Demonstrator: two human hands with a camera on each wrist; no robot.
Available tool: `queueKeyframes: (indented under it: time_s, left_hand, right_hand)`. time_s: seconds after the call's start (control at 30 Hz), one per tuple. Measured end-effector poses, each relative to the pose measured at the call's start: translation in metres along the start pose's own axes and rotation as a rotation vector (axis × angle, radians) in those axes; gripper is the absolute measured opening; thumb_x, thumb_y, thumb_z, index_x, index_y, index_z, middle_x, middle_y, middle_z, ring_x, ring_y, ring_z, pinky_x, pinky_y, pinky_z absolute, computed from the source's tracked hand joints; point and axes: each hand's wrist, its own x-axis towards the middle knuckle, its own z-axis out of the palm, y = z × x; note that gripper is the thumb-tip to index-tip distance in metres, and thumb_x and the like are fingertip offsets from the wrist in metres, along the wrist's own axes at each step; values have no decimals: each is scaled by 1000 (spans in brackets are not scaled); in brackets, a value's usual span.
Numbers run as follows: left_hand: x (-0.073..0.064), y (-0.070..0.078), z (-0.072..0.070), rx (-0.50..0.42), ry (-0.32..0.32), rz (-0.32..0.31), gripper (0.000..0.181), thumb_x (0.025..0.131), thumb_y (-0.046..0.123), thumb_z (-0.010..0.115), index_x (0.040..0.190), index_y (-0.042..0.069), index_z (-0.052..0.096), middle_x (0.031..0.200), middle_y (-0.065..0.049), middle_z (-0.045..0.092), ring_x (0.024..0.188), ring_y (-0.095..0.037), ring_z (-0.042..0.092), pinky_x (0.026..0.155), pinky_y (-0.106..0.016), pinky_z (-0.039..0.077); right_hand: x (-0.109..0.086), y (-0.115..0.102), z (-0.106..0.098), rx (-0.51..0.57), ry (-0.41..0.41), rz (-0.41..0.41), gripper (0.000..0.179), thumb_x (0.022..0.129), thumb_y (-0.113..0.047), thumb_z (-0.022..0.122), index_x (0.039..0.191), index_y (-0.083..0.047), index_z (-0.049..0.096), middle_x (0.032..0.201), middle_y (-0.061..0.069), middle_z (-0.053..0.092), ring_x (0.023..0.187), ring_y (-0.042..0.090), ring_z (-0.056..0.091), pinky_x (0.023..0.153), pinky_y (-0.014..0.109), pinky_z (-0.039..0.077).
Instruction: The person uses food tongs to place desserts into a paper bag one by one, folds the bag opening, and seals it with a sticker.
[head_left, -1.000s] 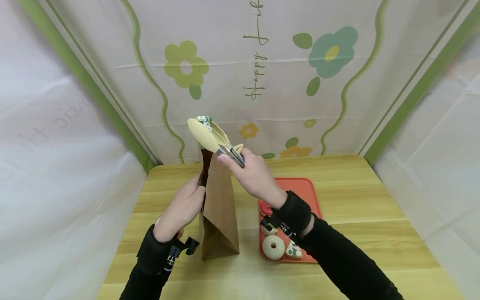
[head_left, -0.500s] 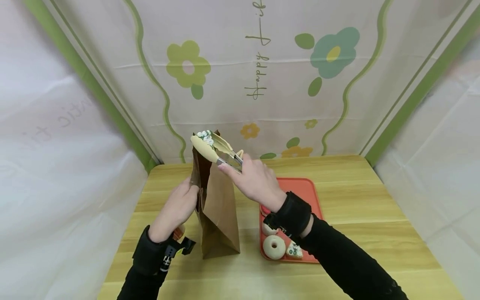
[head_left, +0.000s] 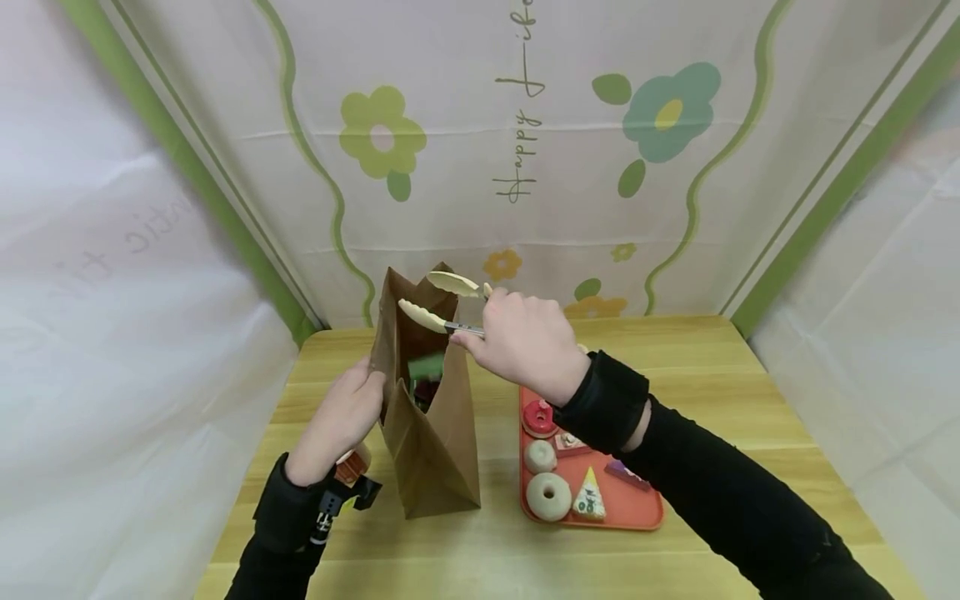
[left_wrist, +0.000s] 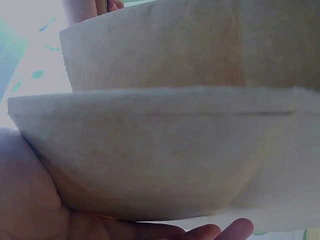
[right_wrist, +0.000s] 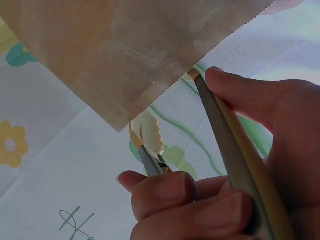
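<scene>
A brown paper bag stands upright on the table, its mouth spread. My left hand grips the left side of the bag near its rim; in the left wrist view its fingers show below the paper. My right hand holds tongs with cream scalloped tips over the bag's mouth. The tips are spread apart with nothing between them. Inside the bag, a blurred green item shows above darker contents. In the right wrist view, the bag partly hides the tong tips.
To the right, a red tray holds a pink donut, pale donuts, a triangular cake slice and a purple piece. A brown-and-white item shows beside my left wrist. Printed cloth hangs behind the table.
The tongs have lowered and spread, letting go of the green-and-white item, and a green item now shows inside the bag. My left hand has moved left, widening the bag's mouth.
</scene>
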Motion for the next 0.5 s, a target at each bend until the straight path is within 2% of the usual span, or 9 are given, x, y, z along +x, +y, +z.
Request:
queueKeyframes:
  time_s: [0.1,0.2,0.27,0.37,0.43,0.5]
  left_hand:
    - [0,0,1,-1,-10,-15,35,104,16,26,124,0,50,83,-15,44,80,-30,47,74,-43,33]
    - [0,0,2,-5,-20,-13,37,105,17,25,127,1,50,84,-16,45,81,-30,47,74,-44,33]
    - [0,0,3,-11,-27,-1,42,105,17,26,137,0,47,100,-19,53,95,-31,49,79,-45,32]
    - [1,-1,6,-32,-36,16,46,106,19,27,144,0,43,127,-22,54,117,-34,48,92,-47,36]
    - [2,-1,7,-43,-44,22,46,106,19,28,146,-1,41,138,-23,50,127,-37,45,101,-51,34]
    - [3,-1,9,-48,-46,30,46,107,21,28,146,0,42,138,-23,50,130,-39,42,104,-54,33]
  right_hand:
    - [0,2,-1,29,-40,11,60,91,-65,55,74,-8,52,59,3,45,46,19,46,42,34,41]
    - [0,3,1,82,-55,23,62,91,-68,52,82,-6,54,59,3,47,46,19,48,42,33,41]
    - [-2,4,5,131,-44,33,66,90,-70,51,89,-4,56,60,3,48,47,18,48,42,33,40]
    - [-7,6,12,206,2,53,79,89,-73,49,114,1,60,70,5,57,49,18,49,43,32,40]
    - [-15,10,18,273,32,76,89,88,-75,46,132,2,54,77,6,59,51,17,50,45,32,40]
    - [-25,15,23,349,42,105,96,87,-79,42,141,0,47,81,5,59,52,16,49,46,32,39]
